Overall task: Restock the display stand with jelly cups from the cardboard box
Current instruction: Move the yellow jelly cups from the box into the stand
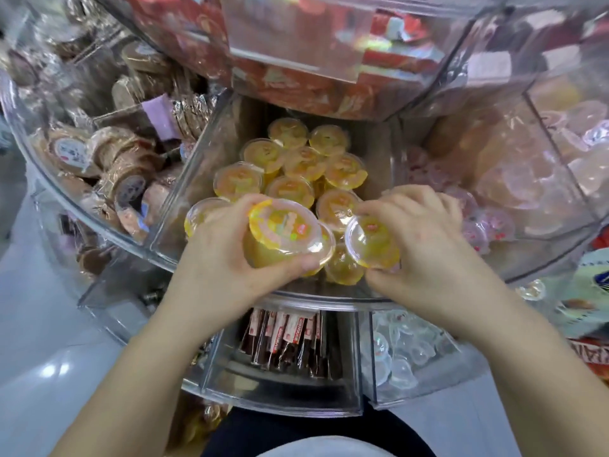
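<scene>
Both hands are in over the stand's (211,133) middle bin, the clear wedge at centre frame. Left hand (224,245) is wrapped round a yellow cup (280,235), thumb under its front edge, fingers behind it, lid tilted up toward the camera. Right hand (425,239) pinches a second cup (372,240) by its rim, thumb low at 6 o'clock, fingertips on top at 12. The two held cups sit just beside each other at the bin's near edge, with another cup touching them below. Packed cups (296,163) fill the bin out toward 12 o'clock. At 9 o'clock, a bin of brown wrapped rounds (108,159). At 3 o'clock, pale pink cups (487,222). At 6 o'clock, on the tier below, brown sticks (286,338) standing upright.
</scene>
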Demonstrator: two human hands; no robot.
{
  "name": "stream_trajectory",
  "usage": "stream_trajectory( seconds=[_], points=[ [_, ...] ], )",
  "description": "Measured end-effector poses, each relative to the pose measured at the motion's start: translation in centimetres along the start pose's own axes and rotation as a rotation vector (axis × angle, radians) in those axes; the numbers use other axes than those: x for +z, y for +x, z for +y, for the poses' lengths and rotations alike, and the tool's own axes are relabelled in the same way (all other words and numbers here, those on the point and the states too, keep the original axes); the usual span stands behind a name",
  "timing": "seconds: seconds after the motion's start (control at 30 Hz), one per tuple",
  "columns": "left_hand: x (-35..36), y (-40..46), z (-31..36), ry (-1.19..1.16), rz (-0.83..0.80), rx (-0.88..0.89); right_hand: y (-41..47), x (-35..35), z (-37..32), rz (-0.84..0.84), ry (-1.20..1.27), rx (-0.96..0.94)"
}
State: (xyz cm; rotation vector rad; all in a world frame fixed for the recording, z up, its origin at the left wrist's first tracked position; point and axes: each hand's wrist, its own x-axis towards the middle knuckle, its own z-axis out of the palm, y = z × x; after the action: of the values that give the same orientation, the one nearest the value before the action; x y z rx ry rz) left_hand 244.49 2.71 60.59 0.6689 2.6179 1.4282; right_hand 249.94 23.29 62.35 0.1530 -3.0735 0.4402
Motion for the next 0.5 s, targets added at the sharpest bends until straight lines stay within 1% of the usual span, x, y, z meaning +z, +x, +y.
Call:
stream_trajectory(
  seconds=[0.1, 0.2, 0.27, 0.37, 0.5],
  points=[
    [0.0, 0.9, 0.0, -0.037, -0.148, 0.036, 0.1, 1.2, -0.1, 0.004, -0.127, 0.000],
    [0.0, 1.6, -0.3, -0.007, -0.214, 0.086, 0.1, 2.2, -0.4, 0.019, -0.203, 0.003],
    [0.1, 1.8, -0.6, 0.010, -0.244, 0.090, 0.2, 2.4, -0.4, -0.014, -0.223, 0.002],
    [0.0, 1.8, -1.1, -0.021, -0.258, 0.050, 0.5, 1.9, -0.1, -0.118, -0.214, 0.003],
    [0.0, 1.9, -1.3, -0.026, -0.274, 0.053, 0.3, 1.0, 0.5, -0.195, -0.133, -0.015]
  ],
)
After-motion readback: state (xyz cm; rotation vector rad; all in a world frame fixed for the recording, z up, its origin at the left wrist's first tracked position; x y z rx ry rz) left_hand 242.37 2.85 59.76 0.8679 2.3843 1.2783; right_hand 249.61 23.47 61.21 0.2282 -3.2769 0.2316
